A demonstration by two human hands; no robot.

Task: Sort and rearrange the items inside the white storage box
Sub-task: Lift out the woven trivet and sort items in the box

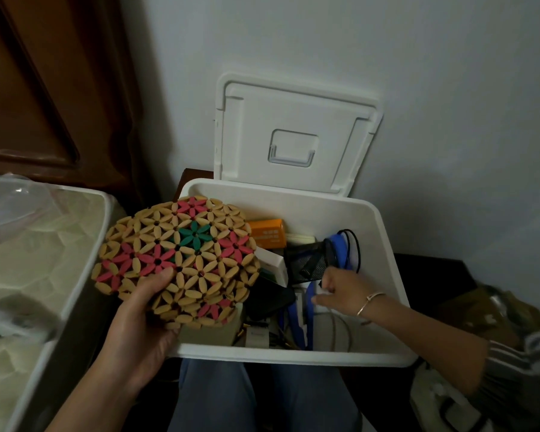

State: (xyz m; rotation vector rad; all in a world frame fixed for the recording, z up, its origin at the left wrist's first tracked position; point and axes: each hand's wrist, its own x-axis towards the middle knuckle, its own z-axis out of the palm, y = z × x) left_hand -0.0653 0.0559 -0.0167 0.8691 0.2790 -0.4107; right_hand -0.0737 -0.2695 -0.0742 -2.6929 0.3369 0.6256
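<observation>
The round flowered wooden mat [178, 254], clasped by the left hand [138, 322], is best held aside; the grip of the right hand [340, 291] cannot be told.

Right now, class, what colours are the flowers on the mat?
Mostly tan, several pink and one green, on the mat; head view.

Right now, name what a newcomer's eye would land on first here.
The round flower-patterned mat, tan with pink and green petals, stands out, gripped by the left hand over the left edge of the white storage box. Behind it the lid leans open against the wall. The right hand reaches into the clutter near a blue strap.
</observation>
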